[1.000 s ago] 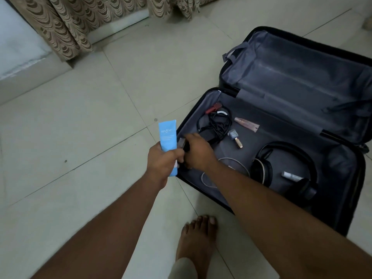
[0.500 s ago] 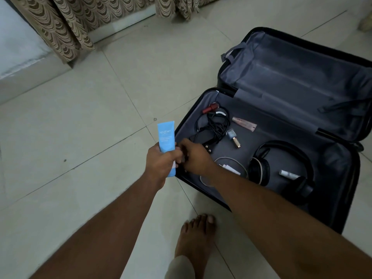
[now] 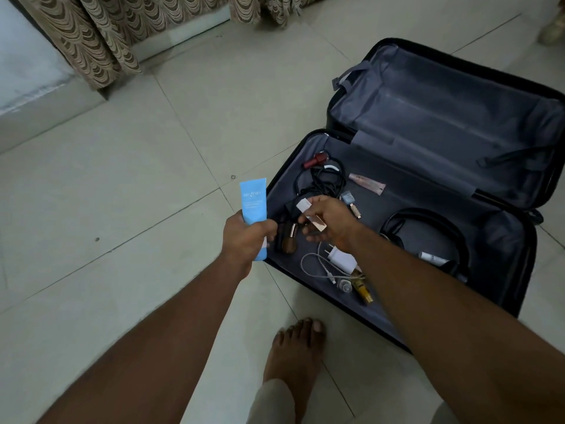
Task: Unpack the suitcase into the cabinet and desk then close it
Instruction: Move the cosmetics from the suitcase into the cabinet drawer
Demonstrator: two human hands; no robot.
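**Both hands loaded at the near-left corner of the open suitcase**

Left hand [image 3: 246, 237]: fingers curled round a blue tube [image 3: 253, 203], held upright, printed end up, its lower end poking out below the fist. It also seems to hold a small dark cylinder with a rose-gold band [image 3: 292, 232], which sticks out right of the knuckles – the grip on that one is not clear.

Right hand [image 3: 328, 221]: fingers pinch a slim white tube with a rose-gold cap [image 3: 310, 214], tilted, white end up-left. The two hands are just beside each other, not touching.

Suitcase [image 3: 428, 301] lies open flat on the tiled floor [image 3: 122, 209], grey lining showing, far half bare.

Still in the near half:
- beyond the right fingers: tangle of black cable [image 3: 321, 182] and a dark red item [image 3: 315, 160] at the far-left corner
- right of that: pink tube [image 3: 367, 183], small blue-capped bottle [image 3: 348, 198]
- below the right fingers: white charger plug [image 3: 341, 257] with its white cable [image 3: 312, 264], a yellow tube [image 3: 362, 289] and a small clear bottle [image 3: 345, 286] just beside it
- right of the forearm: black headphones [image 3: 428, 228], a small white tube [image 3: 431, 258] inside the band's arc

A bare foot [image 3: 296, 356] stands on the floor, near the case's front edge. Patterned curtain [image 3: 91, 41] hangs top-left.
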